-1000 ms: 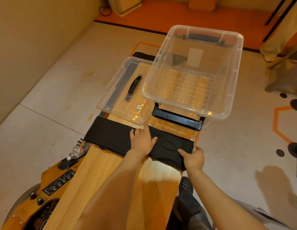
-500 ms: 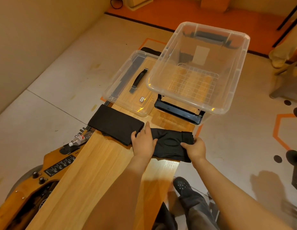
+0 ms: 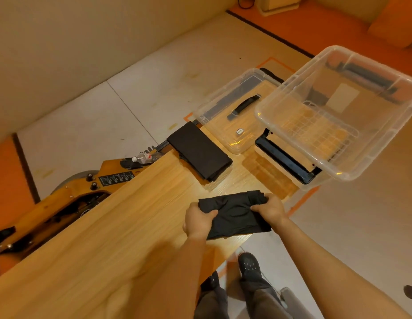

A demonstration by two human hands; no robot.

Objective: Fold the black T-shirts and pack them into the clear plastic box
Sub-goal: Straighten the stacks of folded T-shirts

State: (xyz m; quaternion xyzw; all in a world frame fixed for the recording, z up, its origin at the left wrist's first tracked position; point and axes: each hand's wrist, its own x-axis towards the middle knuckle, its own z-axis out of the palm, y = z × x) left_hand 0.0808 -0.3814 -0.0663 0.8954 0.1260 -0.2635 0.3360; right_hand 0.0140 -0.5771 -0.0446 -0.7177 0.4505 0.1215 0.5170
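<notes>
A folded black T-shirt is held near the front right edge of the wooden table. My left hand grips its left end and my right hand grips its right end, fingers curled round the cloth. A second black T-shirt lies folded flat farther back, beside the box's clear lid. The clear plastic box stands at the back right with nothing inside, overhanging the table's edge.
The lid with a black handle lies left of the box. A black frame sits under the box's near side. A small bottle and a control panel are off the table's left edge. My shoes are below.
My left hand left the middle of the cloth and took its left end. Both hands drew the folded T-shirt toward me, away from the second shirt. The view swung left.
</notes>
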